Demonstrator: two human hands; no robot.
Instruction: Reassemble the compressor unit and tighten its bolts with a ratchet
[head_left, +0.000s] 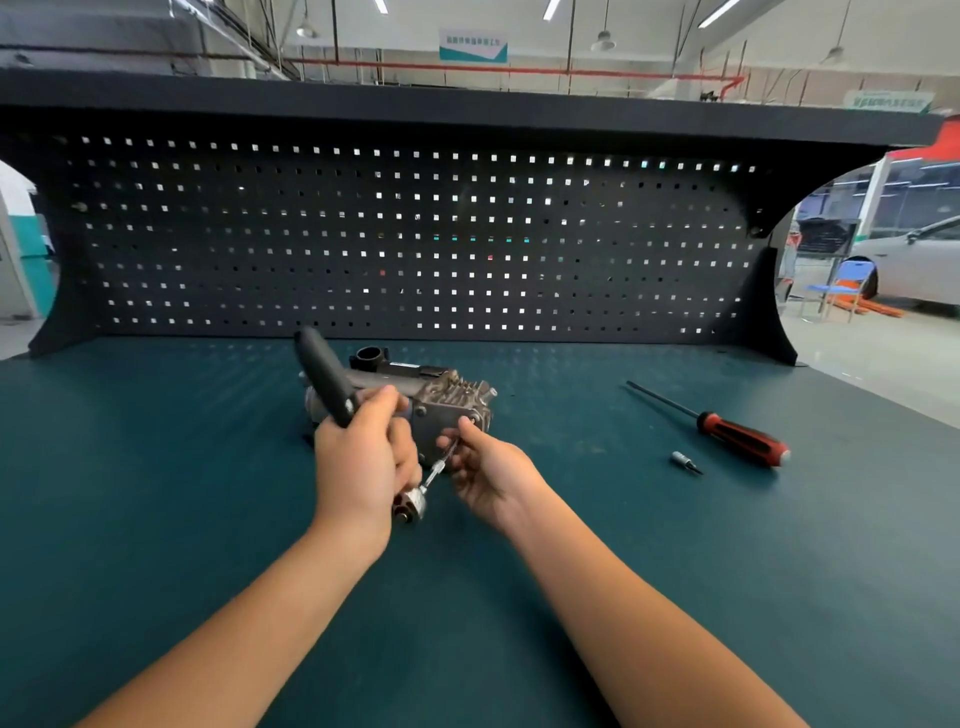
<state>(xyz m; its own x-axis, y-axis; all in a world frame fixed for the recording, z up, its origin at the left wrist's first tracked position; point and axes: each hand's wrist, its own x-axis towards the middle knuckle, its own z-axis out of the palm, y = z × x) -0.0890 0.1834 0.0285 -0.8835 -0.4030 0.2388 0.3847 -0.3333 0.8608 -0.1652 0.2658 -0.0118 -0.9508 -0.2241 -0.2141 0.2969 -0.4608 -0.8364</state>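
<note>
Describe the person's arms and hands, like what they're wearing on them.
No gloves on the left hand or right hand, and no ring, watch or wristband shows. The left forearm and right forearm are uncovered down to the frame's edge; no sleeve is in view.

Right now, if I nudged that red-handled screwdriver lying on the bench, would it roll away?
Probably a little: the screwdriver has a round shaft and lies flat on the bench mat. Its red-and-black handle looks rubbery, so it is likely not slippery. The thin metal shaft should stay stiff when lifted.
</note>
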